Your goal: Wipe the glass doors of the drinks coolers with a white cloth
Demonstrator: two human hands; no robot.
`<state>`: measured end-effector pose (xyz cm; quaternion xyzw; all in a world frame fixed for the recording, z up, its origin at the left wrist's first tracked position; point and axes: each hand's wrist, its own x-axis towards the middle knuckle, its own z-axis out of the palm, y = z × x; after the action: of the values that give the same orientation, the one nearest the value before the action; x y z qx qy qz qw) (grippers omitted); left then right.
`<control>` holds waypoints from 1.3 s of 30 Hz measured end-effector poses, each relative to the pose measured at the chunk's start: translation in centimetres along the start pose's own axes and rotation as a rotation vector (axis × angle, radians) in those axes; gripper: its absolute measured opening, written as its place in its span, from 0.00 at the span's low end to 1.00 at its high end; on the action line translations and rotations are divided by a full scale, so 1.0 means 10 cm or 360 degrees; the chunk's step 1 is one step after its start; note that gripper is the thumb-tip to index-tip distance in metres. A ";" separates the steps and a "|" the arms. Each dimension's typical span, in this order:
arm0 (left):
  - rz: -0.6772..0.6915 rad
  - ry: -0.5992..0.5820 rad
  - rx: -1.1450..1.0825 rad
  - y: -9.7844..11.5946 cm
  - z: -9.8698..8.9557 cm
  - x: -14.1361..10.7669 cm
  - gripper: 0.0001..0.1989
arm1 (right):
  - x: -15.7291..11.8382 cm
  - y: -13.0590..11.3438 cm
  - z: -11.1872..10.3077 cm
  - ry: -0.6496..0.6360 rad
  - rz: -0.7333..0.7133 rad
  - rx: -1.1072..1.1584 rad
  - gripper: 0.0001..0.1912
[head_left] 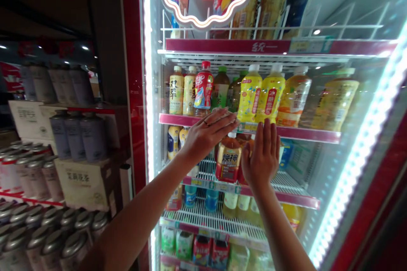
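Observation:
In front of a lit drinks cooler (249, 47), both my arms are raised toward its glass door. My left hand (210, 130) lies flat with its fingers stretched to the right and a ring on one finger. A small pale patch shows along its upper edge; I cannot make out what it is. My right hand (263, 152) is held upright and flat, fingers together and pointing up. Between and behind the hands stands a red-brown bottle (228, 161) on a middle shelf. Just above the right hand are two yellow bottles (270, 97).
A glowing sign (203, 20) hangs at the door's top. Bright light strips (146, 72) run down both sides. Further shelves hold several bottles and cartons (202, 249). At the left stand rows of metal-topped cans (47, 237) and a cardboard box (82, 182).

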<state>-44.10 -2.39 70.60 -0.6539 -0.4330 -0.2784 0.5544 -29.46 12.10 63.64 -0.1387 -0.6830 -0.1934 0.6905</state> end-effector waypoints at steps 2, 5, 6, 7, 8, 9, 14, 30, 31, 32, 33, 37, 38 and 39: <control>0.0021 0.0043 0.0016 -0.12 -0.11 -0.09 0.34 | 0.00 0.01 0.00 0.0014 -0.0010 0.0020 0.41; -0.0077 0.0210 0.0085 -0.41 -0.23 -0.07 0.36 | 0.01 0.01 0.01 0.0006 0.0009 0.0008 0.42; -0.0130 0.0287 0.0103 -0.49 -0.24 -0.02 0.36 | 0.01 0.00 0.02 -0.0002 0.0021 -0.0002 0.42; -0.0185 0.0369 0.0112 -0.55 -0.23 0.03 0.35 | 0.00 -0.02 0.03 -0.0010 0.0043 -0.0011 0.41; -0.0233 0.0448 0.0111 -0.58 -0.20 0.09 0.34 | -0.01 -0.05 0.04 -0.0019 0.0074 -0.0016 0.41; -0.0273 0.0507 0.0099 -0.57 -0.17 0.13 0.34 | -0.03 -0.09 0.05 -0.0030 0.0113 -0.0015 0.41; -0.0184 0.0334 -0.0045 -0.29 -0.05 0.03 0.32 | -0.15 -0.44 0.10 -0.0135 0.0193 0.0068 0.41; -0.0448 0.0216 0.0046 -0.74 -0.67 -0.34 0.38 | -0.05 -1.28 0.40 -0.0220 -0.0114 0.0089 0.43; -0.0423 0.0203 0.0028 -0.70 -0.64 -0.37 0.38 | -0.05 -1.27 0.40 -0.0200 -0.0126 0.0099 0.43; -0.0382 0.0175 0.0011 -0.66 -0.63 -0.41 0.38 | -0.06 -1.26 0.40 -0.0182 -0.0134 0.0110 0.43; -0.0331 0.0127 -0.0001 -0.62 -0.64 -0.47 0.37 | -0.06 -1.24 0.40 -0.0166 -0.0140 0.0119 0.42; -0.0221 -0.0061 0.0014 -0.67 -0.80 -0.69 0.35 | -0.04 -1.23 0.39 -0.0120 -0.0161 0.0124 0.42; -0.0231 -0.0068 0.0031 -0.75 -0.86 -0.70 0.36 | -0.04 -1.24 0.38 -0.0113 -0.0168 0.0115 0.42; -0.0254 -0.0056 0.0053 -0.84 -0.91 -0.70 0.37 | -0.03 -1.24 0.37 -0.0117 -0.0176 0.0095 0.43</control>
<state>-53.70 -12.88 70.86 -0.6127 -0.4980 -0.3030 0.5336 -38.42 2.80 62.50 -0.0871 -0.7200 -0.2056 0.6570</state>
